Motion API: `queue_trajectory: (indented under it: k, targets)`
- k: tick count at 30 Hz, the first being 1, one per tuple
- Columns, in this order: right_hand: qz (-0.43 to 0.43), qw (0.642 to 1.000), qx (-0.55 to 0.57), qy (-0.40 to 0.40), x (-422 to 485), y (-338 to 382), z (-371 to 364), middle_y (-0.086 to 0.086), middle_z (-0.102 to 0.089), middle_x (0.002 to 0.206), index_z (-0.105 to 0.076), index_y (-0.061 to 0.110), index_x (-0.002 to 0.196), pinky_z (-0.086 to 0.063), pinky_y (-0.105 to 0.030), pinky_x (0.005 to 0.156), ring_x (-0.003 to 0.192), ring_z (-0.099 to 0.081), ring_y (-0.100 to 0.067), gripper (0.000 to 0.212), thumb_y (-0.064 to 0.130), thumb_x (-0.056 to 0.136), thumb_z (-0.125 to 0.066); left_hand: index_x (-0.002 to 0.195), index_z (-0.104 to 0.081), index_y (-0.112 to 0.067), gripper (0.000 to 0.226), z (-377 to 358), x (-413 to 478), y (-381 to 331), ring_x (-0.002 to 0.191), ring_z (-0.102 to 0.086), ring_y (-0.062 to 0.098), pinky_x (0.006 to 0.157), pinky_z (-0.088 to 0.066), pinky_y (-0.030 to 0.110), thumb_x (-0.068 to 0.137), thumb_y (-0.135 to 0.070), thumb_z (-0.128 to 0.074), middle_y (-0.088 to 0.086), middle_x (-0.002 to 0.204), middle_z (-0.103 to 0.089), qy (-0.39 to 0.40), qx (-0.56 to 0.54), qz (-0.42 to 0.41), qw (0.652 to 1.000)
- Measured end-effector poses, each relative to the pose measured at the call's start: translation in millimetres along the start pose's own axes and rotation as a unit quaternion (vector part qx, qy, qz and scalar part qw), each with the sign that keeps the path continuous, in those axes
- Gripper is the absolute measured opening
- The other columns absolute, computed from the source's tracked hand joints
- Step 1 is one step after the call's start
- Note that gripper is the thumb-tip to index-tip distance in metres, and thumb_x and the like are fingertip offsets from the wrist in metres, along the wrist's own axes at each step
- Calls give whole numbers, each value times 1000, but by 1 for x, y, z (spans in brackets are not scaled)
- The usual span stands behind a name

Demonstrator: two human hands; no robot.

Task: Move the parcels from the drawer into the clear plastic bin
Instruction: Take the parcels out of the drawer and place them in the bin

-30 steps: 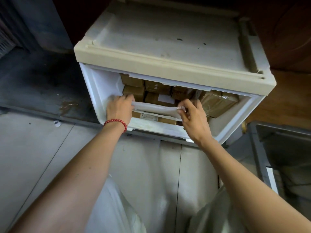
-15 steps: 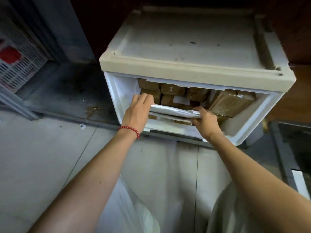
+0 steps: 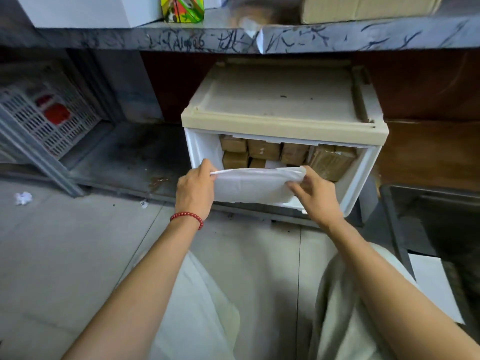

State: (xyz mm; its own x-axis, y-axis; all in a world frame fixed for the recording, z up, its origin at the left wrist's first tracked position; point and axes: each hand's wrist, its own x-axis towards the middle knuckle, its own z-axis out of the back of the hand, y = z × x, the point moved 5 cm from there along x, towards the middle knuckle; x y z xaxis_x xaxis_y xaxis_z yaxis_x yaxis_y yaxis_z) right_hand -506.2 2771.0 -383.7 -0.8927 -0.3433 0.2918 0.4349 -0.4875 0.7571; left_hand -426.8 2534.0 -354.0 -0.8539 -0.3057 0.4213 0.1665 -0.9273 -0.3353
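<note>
Barely begun — left hand [image 3: 195, 191] and right hand [image 3: 315, 194] pinch a white padded mailer [image 3: 251, 185] at the drawer's [image 3: 363, 178] front edge, brown parcels [image 3: 263, 149] stacked behind — bin unidentifiable

— How many hands were on it?
— Two — a left hand [image 3: 195, 189] and a right hand [image 3: 317, 194], sharing one white parcel [image 3: 253, 185].
— And the brown ones behind?
— Six brown parcels [image 3: 263, 149] showed in the one drawer [image 3: 361, 183]; more may have been hidden.
— Anything else?
— One red bead bracelet [image 3: 187, 217], one mesh crate [image 3: 44, 120] and one crumpled paper [image 3: 23, 198].
</note>
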Motion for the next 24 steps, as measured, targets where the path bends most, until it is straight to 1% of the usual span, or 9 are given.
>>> queue_trajectory:
  k: [2,6,8,10,14,16,20,22,24]
  targets:
    - [-18,997,73,22,-15,7,7,8,-58,109,-49,23,126,-39,2,71,92,-56,1,29,29,98,-53,91,-47,-15,6,10,-12,-7,72,-43,22,65,-37,34,97,-16,-46,3,79,-47,-27,-49,23,998]
    - [-51,990,126,29,-28,12,15,16,-53,111,-40,21,128,-38,-32,90,107,-51,-15,29,34,102,-42,89,-46,-18,8,10,-26,-13,82,-53,20,62,-42,26,97,-20,-49,2,92,-55,28,-178,45,983]
    - [-72,989,128,16,-31,12,20,13,-53,108,-42,17,122,-38,-36,91,106,-51,-17,25,33,102,-40,97,-51,-17,4,11,-31,-16,87,-51,15,63,-36,14,96,-21,-51,4,103,-54,43,-185,43,981]
    - [-96,986,133,7,-32,6,21,7,-53,110,-43,16,119,-39,-37,92,106,-51,-17,24,33,103,-39,115,-52,-15,21,8,-35,-17,94,-50,14,69,-37,12,95,-21,-53,6,116,-50,54,-215,61,973]
    - [-158,974,162,-28,-36,-8,23,2,-51,113,-40,18,118,-37,-34,89,108,-51,-19,21,33,103,-37,141,-31,-27,66,0,-51,-22,109,-42,12,89,-41,30,86,-29,-67,-5,129,-30,91,-295,89,947]
    - [-199,960,191,-46,-38,-15,23,-3,-53,117,-40,14,123,-39,-35,87,105,-53,-20,28,33,102,-38,142,-26,-32,80,-7,-55,-24,112,-41,13,94,-39,30,79,-33,-74,-8,127,-25,117,-293,87,945]
    - [-260,928,260,-65,-40,-25,20,-9,-51,121,-33,11,128,-47,-34,85,102,-57,-21,39,32,99,-49,133,-35,-35,89,-20,-60,-23,116,-32,9,98,-29,18,60,-44,-86,-16,120,-15,185,-257,56,947]
    - [-271,913,292,-80,-39,-28,22,-6,-51,117,-31,12,124,-48,-27,75,94,-58,-16,44,27,94,-59,133,-37,-35,98,-27,-63,-23,118,-27,7,100,-26,18,51,-51,-88,-21,119,-11,229,-232,44,944]
    - [-276,913,292,-70,-38,-32,22,-6,-55,117,-35,8,125,-52,-32,77,96,-61,-19,50,24,90,-67,136,-39,-35,103,-31,-65,-21,120,-25,6,104,-27,23,47,-56,-88,-20,128,-13,262,-208,43,941]
